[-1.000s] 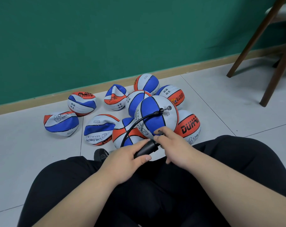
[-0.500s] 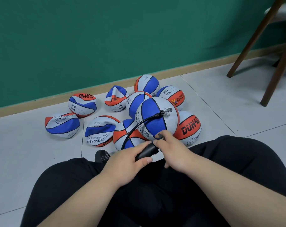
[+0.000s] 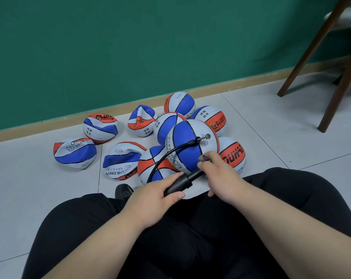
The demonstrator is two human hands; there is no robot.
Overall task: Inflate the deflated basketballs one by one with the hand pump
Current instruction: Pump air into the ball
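Head view: the left hand (image 3: 156, 198) wraps the hand pump (image 3: 178, 185) barrel, and the right hand (image 3: 221, 174) curls round its handle. The hose (image 3: 170, 154) is plugged into the round basketball (image 3: 184, 141) atop the pile (image 3: 122, 160). Bare floor (image 3: 29, 188) lies left; chair legs (image 3: 339, 91) stand right.

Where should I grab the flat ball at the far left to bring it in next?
Pinch the folded edge along its near side, coming from the near side and slightly above. The flat ball is caved in, so a whole-hand grip would likely just crumple it. The crease gives a firmer edge, and bare floor lies in front of it.
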